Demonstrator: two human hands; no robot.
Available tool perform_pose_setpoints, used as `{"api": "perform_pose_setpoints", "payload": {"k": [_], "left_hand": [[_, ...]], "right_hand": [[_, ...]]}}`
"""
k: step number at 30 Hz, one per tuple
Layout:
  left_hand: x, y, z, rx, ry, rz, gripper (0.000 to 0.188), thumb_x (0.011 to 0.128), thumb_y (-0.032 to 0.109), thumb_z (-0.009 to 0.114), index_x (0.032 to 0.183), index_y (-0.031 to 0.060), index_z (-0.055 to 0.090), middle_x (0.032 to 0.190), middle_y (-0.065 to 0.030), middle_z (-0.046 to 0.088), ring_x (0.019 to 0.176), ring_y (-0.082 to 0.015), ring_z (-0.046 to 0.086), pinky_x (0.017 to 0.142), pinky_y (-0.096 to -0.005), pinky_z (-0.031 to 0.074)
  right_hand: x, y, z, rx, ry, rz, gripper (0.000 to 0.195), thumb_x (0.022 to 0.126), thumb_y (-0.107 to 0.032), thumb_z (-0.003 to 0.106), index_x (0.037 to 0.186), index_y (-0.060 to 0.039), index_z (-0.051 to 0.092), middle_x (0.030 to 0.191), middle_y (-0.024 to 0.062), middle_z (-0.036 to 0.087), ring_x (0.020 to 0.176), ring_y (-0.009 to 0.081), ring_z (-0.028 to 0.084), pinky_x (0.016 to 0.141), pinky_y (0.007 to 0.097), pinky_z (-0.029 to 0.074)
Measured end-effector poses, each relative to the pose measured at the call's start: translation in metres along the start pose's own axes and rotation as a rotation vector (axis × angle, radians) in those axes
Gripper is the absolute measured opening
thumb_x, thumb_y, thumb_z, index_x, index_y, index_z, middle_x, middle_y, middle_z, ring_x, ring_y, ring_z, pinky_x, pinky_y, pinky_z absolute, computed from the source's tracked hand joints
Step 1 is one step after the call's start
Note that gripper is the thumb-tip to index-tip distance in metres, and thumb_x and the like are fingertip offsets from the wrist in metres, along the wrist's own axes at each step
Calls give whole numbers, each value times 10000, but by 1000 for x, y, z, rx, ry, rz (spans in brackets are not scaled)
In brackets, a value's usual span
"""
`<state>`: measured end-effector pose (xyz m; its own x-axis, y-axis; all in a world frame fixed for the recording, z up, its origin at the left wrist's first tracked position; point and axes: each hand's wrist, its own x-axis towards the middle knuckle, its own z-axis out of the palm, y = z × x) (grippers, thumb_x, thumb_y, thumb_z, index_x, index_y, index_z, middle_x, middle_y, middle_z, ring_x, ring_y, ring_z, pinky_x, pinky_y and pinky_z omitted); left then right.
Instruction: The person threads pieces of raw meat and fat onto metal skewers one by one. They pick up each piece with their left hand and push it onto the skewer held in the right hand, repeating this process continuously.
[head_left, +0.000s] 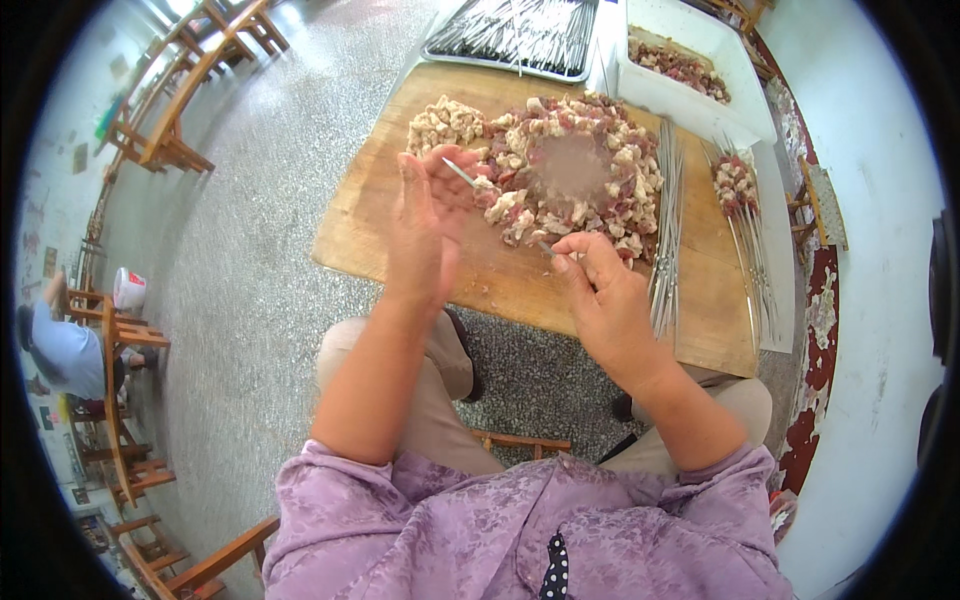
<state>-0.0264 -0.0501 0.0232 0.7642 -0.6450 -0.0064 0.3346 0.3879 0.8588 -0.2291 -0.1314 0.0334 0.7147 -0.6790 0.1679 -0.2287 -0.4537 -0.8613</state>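
Observation:
My right hand (600, 285) pinches a thin metal skewer (549, 248) at the lower edge of a meat pile. The skewer's tip (459, 172) shows in front of my left hand, with a piece of meat (487, 196) on it. My left hand (435, 202) is raised with its fingers spread, slightly blurred; whether it touches the skewer cannot be told. Red and pale meat chunks (630, 202) form a ring on a wooden board (367, 217), with pale chunks (446, 120) at its upper left. Bare skewers (666, 232) lie right of the ring.
Loaded skewers (735, 184) lie on the right side. Behind the board stand a metal tray (581, 73) of skewers and a white tub (697, 112) holding meat. A wall (877, 300) runs along the right. Wooden benches (202, 67) and a seated person (67, 352) are at left.

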Motion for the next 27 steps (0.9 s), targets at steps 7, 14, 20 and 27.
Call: {"api": "perform_pose_setpoints", "payload": {"k": [7,14,20,27], "left_hand": [[2,-26,27,-459,-184,-224,709,1082,758,391,850,119,591,736,-51,598,709,-207,632,680,-365,568],[4,-28,25,-479,-290,-195,609,1107,671,436,809,154,560,563,67,394,436,-76,358,408,-233,330],[8,-27,49,-367,-343,-215,961,1045,787,390,1551,-29,409,1330,-142,630,1258,-238,584,1069,-360,494],[8,-16,44,-74,-248,-161,953,1072,779,378,1622,3,424,1628,-160,530,1510,-255,486,1272,-405,379]], "right_hand": [[-8,-3,12,36,29,-21,109,1084,-143,671,1157,-65,649,834,215,697,753,386,735,664,459,550],[-9,7,15,201,67,-109,116,1091,-133,667,1160,-40,670,853,171,653,698,211,646,661,358,517],[8,20,-49,101,181,-66,127,1079,-197,668,1097,-71,670,839,175,720,732,360,727,657,433,547],[42,129,-161,-496,637,108,107,1008,-160,715,1013,-54,698,953,177,728,890,360,718,803,495,561]]}}
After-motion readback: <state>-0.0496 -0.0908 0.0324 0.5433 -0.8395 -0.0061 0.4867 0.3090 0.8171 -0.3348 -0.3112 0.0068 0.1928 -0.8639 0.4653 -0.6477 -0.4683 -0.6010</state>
